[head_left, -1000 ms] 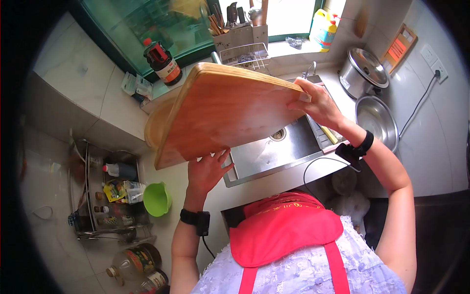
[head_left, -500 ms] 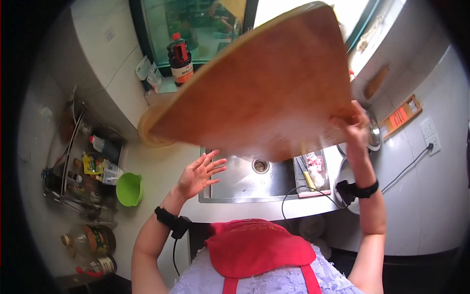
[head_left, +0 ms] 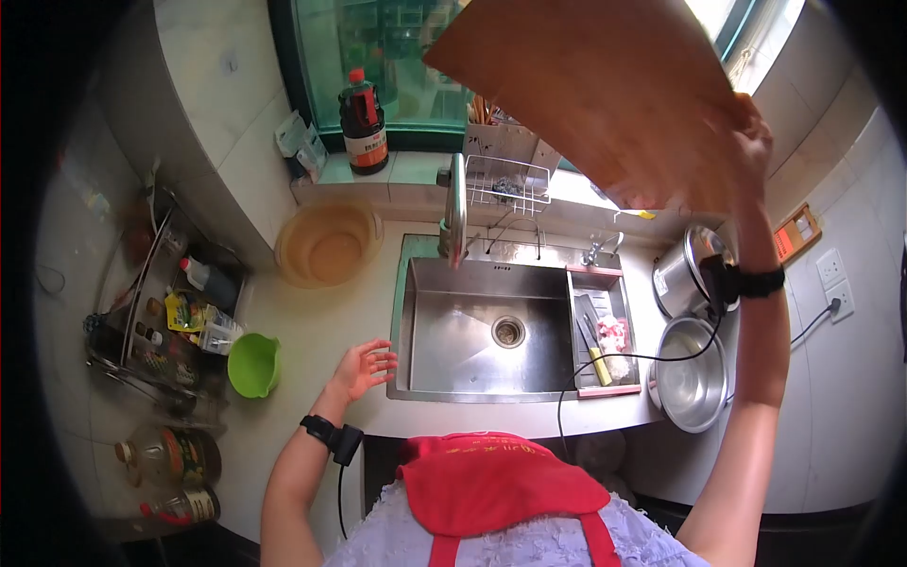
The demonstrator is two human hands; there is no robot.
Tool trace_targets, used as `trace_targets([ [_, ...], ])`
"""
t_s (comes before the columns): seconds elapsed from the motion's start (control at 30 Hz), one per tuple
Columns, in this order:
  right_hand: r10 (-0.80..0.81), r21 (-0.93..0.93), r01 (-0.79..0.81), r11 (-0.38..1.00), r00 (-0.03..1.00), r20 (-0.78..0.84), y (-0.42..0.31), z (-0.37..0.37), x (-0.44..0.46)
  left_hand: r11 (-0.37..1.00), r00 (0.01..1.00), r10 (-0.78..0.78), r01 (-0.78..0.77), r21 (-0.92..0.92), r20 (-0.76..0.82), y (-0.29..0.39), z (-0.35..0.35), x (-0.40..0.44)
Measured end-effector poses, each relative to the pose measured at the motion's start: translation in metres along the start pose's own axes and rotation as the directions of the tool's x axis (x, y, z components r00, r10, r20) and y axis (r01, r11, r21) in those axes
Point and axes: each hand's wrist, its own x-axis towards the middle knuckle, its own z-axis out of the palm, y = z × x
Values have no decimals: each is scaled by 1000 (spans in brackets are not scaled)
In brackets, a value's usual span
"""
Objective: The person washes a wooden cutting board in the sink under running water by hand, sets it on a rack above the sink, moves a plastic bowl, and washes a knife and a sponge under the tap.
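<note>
A large wooden cutting board (head_left: 605, 85) is raised at the upper right, tilted, covering part of the window. My right hand (head_left: 746, 142) grips it by its right edge; the board hides some of the fingers. My left hand (head_left: 364, 369) hovers by the left rim of the steel sink (head_left: 453, 331), fingers apart and holding nothing. In the rack at the sink's right side lie a knife with a yellow handle (head_left: 601, 365) and some pink-and-white pieces (head_left: 614, 340) that I cannot make out.
A faucet (head_left: 456, 208) stands behind the sink. To its left are a tan basin (head_left: 326, 248) and a green bowl (head_left: 253, 366). A metal pot (head_left: 678, 279) and a metal basin (head_left: 693, 378) sit on the right. A dark sauce bottle (head_left: 363, 128) stands on the sill.
The cutting board has moved up and to the right with my right hand, uncovering the faucet, basin and sink. My left hand has dropped lower and to the left.
</note>
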Motion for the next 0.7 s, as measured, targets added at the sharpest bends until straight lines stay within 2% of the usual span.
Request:
trace_targets([
  [0.03,-13,1,13,1000,1000,23,5,10,5,1000,1000,0,0,-3,-9,-3,-3,1],
  [0.13,-108,-426,91,900,994,-15,58,27,33,998,998,-43,40,-55,-45,-13,-8,3],
  [0.23,-183,-660,101,744,981,-57,74,64,40,992,997,-59,54,-114,-44,-30,-18,10],
  [0.37,11,-707,5,707,1000,18,81,97,45,985,993,-104,95,-147,-56,-57,-26,14],
  [0.53,4,-717,96,691,991,137,115,121,53,988,987,-114,101,-117,-112,-61,-16,10],
  [0.7,83,-754,85,651,980,182,119,147,46,987,985,-125,111,-118,-117,-57,-10,7],
])
